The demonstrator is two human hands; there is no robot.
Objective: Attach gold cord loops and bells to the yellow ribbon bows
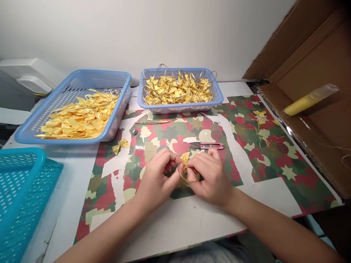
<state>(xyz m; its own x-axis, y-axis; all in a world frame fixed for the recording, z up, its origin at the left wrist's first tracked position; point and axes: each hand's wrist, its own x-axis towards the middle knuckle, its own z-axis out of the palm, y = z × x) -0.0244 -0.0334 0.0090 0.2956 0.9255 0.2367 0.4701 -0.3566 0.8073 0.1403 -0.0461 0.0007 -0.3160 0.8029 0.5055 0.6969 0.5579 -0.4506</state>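
Between my two hands is a small yellow ribbon bow [185, 157] with a loop of gold cord [189, 180] hanging below it. My left hand [163, 171] pinches the bow and cord from the left. From the right, the thumb and fingers of my right hand [210, 173] close on the same bow and loop. The fingers hide part of the knot. Just beyond the hands lie pink-handled thread snips [207, 145]. A loose yellow bow [120, 146] rests to the left, near a little cluster of silver bells [134, 132].
A blue basket of yellow bows [20, 137] stands at left, another blue basket of corded bows [181, 106] at the back. A teal basket [41, 182] sits front left. Gold cords [156, 122] lie mid-table. Right are thread scraps [260, 131], a cardboard box [307, 54] and a yellow tube [309, 100].
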